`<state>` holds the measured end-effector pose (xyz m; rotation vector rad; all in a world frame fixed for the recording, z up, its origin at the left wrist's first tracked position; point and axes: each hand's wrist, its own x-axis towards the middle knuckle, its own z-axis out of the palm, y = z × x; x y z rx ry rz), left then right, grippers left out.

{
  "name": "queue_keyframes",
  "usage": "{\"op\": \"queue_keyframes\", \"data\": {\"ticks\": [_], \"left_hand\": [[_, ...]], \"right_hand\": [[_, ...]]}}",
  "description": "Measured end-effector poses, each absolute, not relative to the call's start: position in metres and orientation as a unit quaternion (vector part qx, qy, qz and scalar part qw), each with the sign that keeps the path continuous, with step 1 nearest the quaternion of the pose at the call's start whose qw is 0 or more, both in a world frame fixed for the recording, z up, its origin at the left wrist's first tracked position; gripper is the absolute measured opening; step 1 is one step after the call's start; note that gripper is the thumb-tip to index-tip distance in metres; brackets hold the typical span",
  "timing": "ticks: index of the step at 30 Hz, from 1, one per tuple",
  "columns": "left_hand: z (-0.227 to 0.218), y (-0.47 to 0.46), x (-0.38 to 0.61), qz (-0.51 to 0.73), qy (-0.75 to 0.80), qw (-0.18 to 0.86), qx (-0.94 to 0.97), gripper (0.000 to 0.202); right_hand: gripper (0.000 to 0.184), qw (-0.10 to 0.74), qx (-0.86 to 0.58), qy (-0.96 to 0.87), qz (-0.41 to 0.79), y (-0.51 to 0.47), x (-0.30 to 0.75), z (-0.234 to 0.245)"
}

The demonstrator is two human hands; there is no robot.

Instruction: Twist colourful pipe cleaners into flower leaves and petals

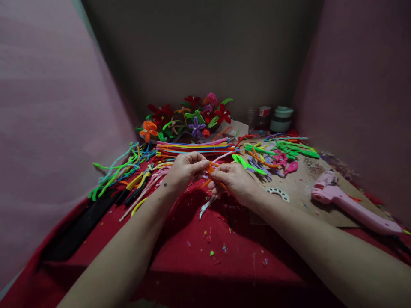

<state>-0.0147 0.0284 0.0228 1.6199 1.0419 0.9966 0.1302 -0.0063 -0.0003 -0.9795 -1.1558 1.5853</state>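
My left hand point(186, 169) and my right hand point(233, 179) meet over the red cloth point(199, 239), both pinched on an orange pipe cleaner point(210, 169) that runs between the fingertips. A white pipe cleaner point(205, 207) hangs down below my right hand. Just beyond the hands lies a flat bundle of straight coloured pipe cleaners point(195, 147).
Finished pipe-cleaner flowers point(189, 115) stand at the back. Loose green and blue stems point(115, 171) and pliers point(138, 182) lie left. A cardboard sheet point(308, 188) at right carries green and pink pieces point(282, 154) and a pink glue gun point(346, 203). Jars point(281, 119) stand behind.
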Motion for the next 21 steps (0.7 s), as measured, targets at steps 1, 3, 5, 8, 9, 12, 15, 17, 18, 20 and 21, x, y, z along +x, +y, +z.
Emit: {"op": "queue_keyframes", "data": {"ticks": [1, 3, 5, 8, 9, 12, 15, 17, 18, 20, 21], "left_hand": [[0.021, 0.027, -0.013, 0.408, 0.437, 0.415, 0.686, 0.018], [0.018, 0.023, -0.008, 0.416, 0.457, 0.289, 0.731, 0.014], [0.015, 0.020, -0.004, 0.429, 0.462, 0.180, 0.755, 0.012], [0.013, 0.019, -0.002, 0.444, 0.469, 0.189, 0.740, 0.013], [0.014, 0.021, -0.003, 0.440, 0.471, 0.250, 0.722, 0.015], [0.017, 0.026, -0.008, 0.392, 0.453, 0.464, 0.653, 0.025], [0.020, 0.027, -0.011, 0.364, 0.436, 0.516, 0.642, 0.027], [0.019, 0.024, -0.009, 0.379, 0.444, 0.454, 0.673, 0.024], [0.019, 0.022, -0.007, 0.393, 0.449, 0.406, 0.693, 0.023], [0.019, 0.019, -0.004, 0.412, 0.458, 0.312, 0.723, 0.021], [0.020, 0.018, -0.003, 0.415, 0.460, 0.287, 0.730, 0.020]], "right_hand": [[0.018, 0.453, -0.401, -0.466, 0.645, -0.006, 0.130, -0.001], [0.018, 0.448, -0.403, -0.462, 0.650, -0.006, 0.129, -0.002], [0.017, 0.446, -0.401, -0.460, 0.654, -0.006, 0.129, -0.002], [0.015, 0.452, -0.396, -0.457, 0.656, -0.006, 0.130, -0.001], [0.014, 0.454, -0.394, -0.454, 0.658, -0.006, 0.130, 0.000], [0.011, 0.460, -0.387, -0.446, 0.663, -0.006, 0.131, 0.001], [0.008, 0.468, -0.385, -0.434, 0.667, -0.007, 0.132, 0.001], [0.007, 0.469, -0.384, -0.428, 0.671, -0.008, 0.133, 0.001], [0.007, 0.468, -0.387, -0.427, 0.670, -0.008, 0.133, 0.001], [0.006, 0.469, -0.395, -0.425, 0.666, -0.008, 0.133, 0.001], [0.005, 0.470, -0.399, -0.422, 0.665, -0.008, 0.133, 0.002]]}}
